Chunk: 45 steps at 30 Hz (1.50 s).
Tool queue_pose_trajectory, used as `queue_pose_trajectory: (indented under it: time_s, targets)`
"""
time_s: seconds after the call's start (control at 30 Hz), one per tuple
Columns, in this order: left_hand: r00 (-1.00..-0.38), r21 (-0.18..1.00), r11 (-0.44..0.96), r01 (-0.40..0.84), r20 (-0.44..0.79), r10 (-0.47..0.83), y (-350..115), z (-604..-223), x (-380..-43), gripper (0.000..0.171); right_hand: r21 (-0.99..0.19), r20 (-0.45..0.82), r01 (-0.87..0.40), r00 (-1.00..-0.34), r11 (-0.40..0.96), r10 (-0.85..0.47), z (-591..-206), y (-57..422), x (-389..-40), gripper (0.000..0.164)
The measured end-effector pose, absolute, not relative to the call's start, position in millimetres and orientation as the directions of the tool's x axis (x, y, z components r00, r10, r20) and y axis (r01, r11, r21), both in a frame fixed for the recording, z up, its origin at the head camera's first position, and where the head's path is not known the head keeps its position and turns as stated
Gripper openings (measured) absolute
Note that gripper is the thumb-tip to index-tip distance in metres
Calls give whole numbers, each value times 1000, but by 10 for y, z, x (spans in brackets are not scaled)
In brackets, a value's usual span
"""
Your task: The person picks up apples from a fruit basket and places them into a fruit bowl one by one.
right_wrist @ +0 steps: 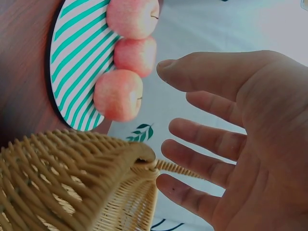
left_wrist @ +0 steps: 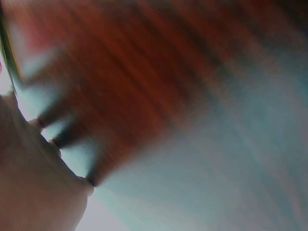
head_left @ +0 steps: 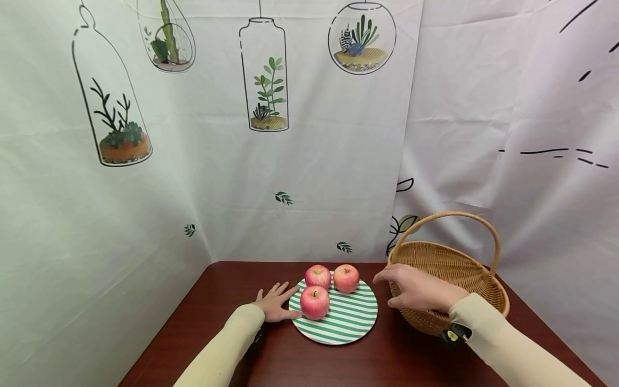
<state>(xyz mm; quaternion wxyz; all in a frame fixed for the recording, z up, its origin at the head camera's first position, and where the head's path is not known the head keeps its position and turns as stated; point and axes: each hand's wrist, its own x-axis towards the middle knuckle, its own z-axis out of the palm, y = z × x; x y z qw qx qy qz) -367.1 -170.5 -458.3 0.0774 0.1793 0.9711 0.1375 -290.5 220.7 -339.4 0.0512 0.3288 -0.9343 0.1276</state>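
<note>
Three red apples stand together on a round green-and-white striped mat (head_left: 348, 322): a front apple (head_left: 315, 303), a back left apple (head_left: 317, 276) and a back right apple (head_left: 346, 279). My left hand (head_left: 273, 307) is at the mat's left edge, fingers spread, thumb reaching toward the front apple. Over the left rim of a wicker basket (head_left: 435, 258) hovers my right hand (head_left: 418, 288), its fingers apart and nothing between them. In the right wrist view its palm (right_wrist: 269, 130) shows bare beside the basket. The left wrist view is mostly blurred tabletop.
The dark red-brown table (head_left: 271, 355) runs back to a white curtain (head_left: 309, 215) printed with plants. The basket's tall arched handle (head_left: 452, 214) rises at the right. A bit of red shows inside the basket, just above my right hand.
</note>
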Motion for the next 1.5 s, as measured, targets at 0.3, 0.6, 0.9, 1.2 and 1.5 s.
queue_pose_trajectory:
  time_s: [0.3,0.6,0.9,1.2,1.5]
  targets:
    - [-921,281,898,339,-98,378,-1702,-4590,-3674,88,-222,177,-610,-792,761,-584,-3345,2330,-2919,47]
    - [-918,284,895,343,-103,384,-1704,-4603,-3694,89,-279,177,-606,-795,745,-580,-3322,2474,-2993,45]
    - [-916,271,895,354,-93,390,-1713,-4628,-3762,90,-279,172,-607,-794,744,-583,-3248,2625,-3018,45]
    - [-920,277,897,344,-93,381,-1738,-4652,-3743,90,-322,146,-586,-807,743,-573,-3211,2755,-3088,41]
    - [-917,284,893,347,-97,387,-1744,-4695,-3780,93,-367,150,-550,-831,750,-536,-3275,2921,-3171,48]
